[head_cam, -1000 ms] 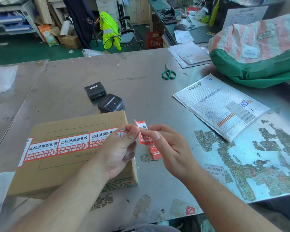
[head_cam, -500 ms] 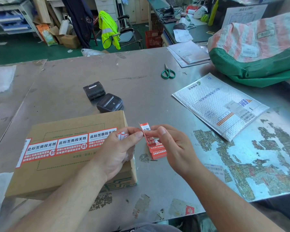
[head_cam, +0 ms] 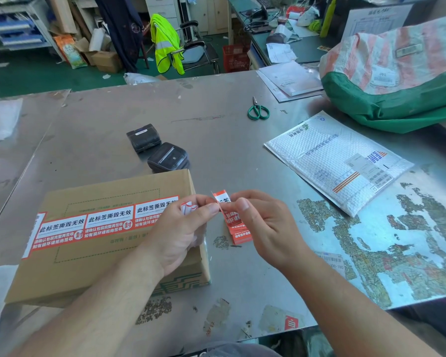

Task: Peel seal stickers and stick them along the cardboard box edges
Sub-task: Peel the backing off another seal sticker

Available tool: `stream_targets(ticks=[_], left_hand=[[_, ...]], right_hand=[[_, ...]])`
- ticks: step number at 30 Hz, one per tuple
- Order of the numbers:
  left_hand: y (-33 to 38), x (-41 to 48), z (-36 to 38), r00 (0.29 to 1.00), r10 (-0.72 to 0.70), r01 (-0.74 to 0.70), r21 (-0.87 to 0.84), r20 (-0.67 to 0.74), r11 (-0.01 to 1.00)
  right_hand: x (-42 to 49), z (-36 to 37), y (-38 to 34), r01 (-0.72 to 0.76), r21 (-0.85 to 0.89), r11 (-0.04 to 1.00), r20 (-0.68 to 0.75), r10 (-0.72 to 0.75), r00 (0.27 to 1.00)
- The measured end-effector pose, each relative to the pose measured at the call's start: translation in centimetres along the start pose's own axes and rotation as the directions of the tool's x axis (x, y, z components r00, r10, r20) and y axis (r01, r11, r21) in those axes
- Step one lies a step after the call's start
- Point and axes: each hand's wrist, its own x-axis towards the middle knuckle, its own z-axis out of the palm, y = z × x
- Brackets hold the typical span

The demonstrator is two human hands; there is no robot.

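- Now peeling: left hand [head_cam: 180, 228] and right hand [head_cam: 263, 225] pinch a sticker [head_cam: 222, 198] tight, near table's [head_cam: 216, 140] front.
- Next, probably: free it, press along box [head_cam: 108, 253] edge.

The box [head_cam: 108, 269] is plain brown, with a green dashed outline on top and a green maze-like print low on its side. The stickers [head_cam: 88, 225] across it are red-orange and white with black lettering (the sticker stack [head_cam: 238, 229] matches). The scissors [head_cam: 258, 111] have green handles; the sack [head_cam: 397, 73] is pink-and-white striped above green.
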Motion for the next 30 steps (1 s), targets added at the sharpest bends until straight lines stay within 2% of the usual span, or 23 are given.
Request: stream_targets(ticks=[7,12,30], left_hand=[[-0.6,0.8,-0.9,0.999,0.031,-0.029,0.052,-0.037,0.998],[-0.6,0.8,-0.8,0.999,0.041,-0.039,0.101,-0.011,0.994],[-1.2,1.1,-1.6,0.997,0.072,-0.072,0.002,-0.037,0.997]], right_hand=[[0.3,-0.2,0.1,0.049,-0.080,0.996,0.008,-0.048,0.999],[0.4,-0.2,0.3,0.056,-0.072,0.996,-0.015,-0.057,0.998],[0.3,0.0,-0.4,0.076,-0.085,0.994,-0.010,-0.077,0.997]])
